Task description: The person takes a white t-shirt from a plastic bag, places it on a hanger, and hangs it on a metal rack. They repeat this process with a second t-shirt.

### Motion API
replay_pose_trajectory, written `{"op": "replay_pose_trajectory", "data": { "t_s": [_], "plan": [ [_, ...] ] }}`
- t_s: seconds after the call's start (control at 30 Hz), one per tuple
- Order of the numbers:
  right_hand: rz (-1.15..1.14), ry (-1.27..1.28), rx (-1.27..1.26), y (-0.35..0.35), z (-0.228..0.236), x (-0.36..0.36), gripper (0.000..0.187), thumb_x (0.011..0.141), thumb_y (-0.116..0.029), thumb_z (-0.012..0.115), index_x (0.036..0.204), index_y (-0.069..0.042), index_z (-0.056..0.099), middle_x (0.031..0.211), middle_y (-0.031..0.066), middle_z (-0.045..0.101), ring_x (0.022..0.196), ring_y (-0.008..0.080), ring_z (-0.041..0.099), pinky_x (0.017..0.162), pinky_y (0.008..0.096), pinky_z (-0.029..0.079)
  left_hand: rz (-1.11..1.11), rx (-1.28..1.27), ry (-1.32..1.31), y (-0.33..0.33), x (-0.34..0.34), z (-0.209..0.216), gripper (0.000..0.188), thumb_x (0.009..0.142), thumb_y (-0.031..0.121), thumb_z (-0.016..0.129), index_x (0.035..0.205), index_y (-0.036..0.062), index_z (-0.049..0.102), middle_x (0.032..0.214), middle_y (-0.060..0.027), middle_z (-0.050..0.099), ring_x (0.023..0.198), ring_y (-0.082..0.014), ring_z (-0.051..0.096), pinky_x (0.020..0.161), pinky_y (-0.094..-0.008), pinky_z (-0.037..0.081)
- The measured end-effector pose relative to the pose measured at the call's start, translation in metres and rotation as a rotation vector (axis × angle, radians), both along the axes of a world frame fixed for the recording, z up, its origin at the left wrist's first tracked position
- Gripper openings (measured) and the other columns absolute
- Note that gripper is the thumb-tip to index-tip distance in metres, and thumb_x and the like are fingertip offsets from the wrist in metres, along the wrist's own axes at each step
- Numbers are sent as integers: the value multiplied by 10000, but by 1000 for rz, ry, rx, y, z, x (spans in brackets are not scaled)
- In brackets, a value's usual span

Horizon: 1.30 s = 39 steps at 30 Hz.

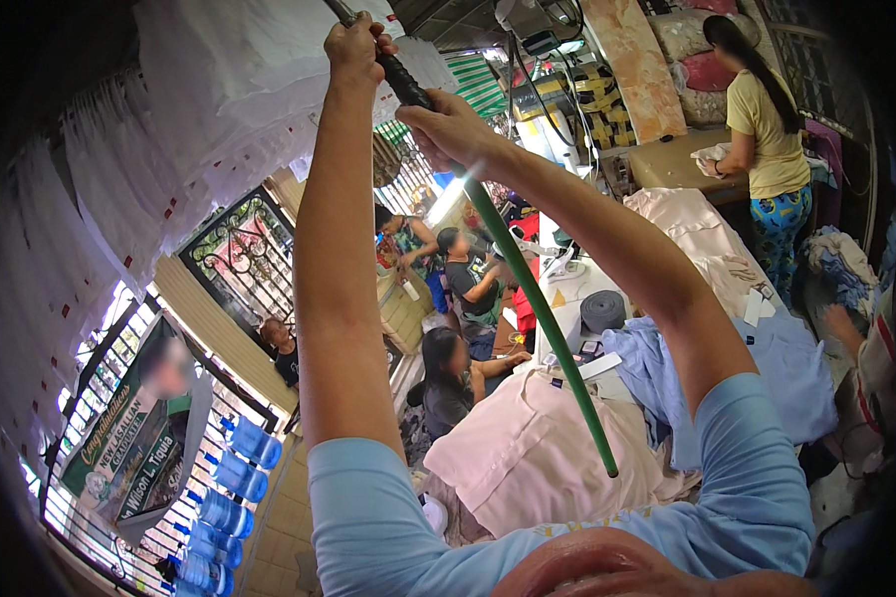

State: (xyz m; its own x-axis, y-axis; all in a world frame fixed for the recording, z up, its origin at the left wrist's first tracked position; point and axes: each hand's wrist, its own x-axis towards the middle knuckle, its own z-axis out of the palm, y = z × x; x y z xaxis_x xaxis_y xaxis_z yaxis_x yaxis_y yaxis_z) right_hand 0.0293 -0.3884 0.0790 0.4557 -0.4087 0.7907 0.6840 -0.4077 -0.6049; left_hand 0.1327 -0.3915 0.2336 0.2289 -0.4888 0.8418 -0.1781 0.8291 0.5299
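Observation:
Both my arms are raised, gripping one long pole (543,308) with a dark wrapped upper part and a green lower part. My left hand (358,52) is closed round the dark part near the top of the view. Lower down, my right hand (450,131) wraps the pole near where dark gives way to green. The pole slants from upper left to lower right, its green end hanging over pale pink cloth; its top leaves the view. White garments (209,109) hang overhead, left of and behind my left hand.
A table piled with pink cloth (528,448) and light blue cloth (777,368) stands below. Several people sit beyond it; a person in a yellow shirt (767,129) stands at right. Blue water jugs (224,512) and a banner (134,428) are at lower left.

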Motion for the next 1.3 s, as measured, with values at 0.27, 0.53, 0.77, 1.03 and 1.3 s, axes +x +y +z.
{"op": "replay_pose_trajectory", "data": {
  "t_s": [0.27, 0.53, 0.77, 1.03, 1.3],
  "plan": [
    [10, -21, -10, -4, 26, 5, 237, 911, -236, 566, 798, -81, 429, 548, -21, 404, 394, 67, 360, 358, 240, 279, -44, 9, -45, -39, 37, 45, 101, 921, 135, 514, 899, 71, 440, 691, -67, 469, 466, -145, 455, 367, -277, 407],
    [45, -14, -46, -4, 39, 10, 213, 915, -220, 555, 811, -71, 445, 548, -24, 409, 397, 68, 355, 367, 241, 278, -49, -37, -124, -32, 51, 61, 105, 926, 135, 507, 940, 50, 447, 717, -98, 515, 468, -154, 466, 395, -293, 437],
    [15, -9, -87, -9, 20, 4, 222, 915, -214, 557, 791, -80, 429, 524, -42, 375, 384, 51, 338, 358, 237, 248, -14, -57, -117, -32, 39, 38, 99, 929, 126, 505, 963, 48, 453, 733, -102, 519, 457, -149, 461, 387, -286, 438],
    [-30, -22, -41, -10, -20, 7, 207, 916, -223, 566, 822, -95, 433, 552, -81, 335, 411, 25, 275, 354, 228, 200, -59, -62, -61, -21, 24, -16, 83, 923, 102, 507, 966, 52, 457, 739, -90, 502, 455, -144, 454, 375, -274, 433],
    [23, 37, 49, 18, -44, -2, 198, 921, -239, 564, 899, -99, 426, 578, -82, 335, 418, 7, 261, 351, 205, 219, -70, -62, -82, 4, 21, -48, 80, 923, 91, 506, 972, 60, 451, 728, -77, 496, 479, -152, 479, 396, -277, 444]
  ]
}}
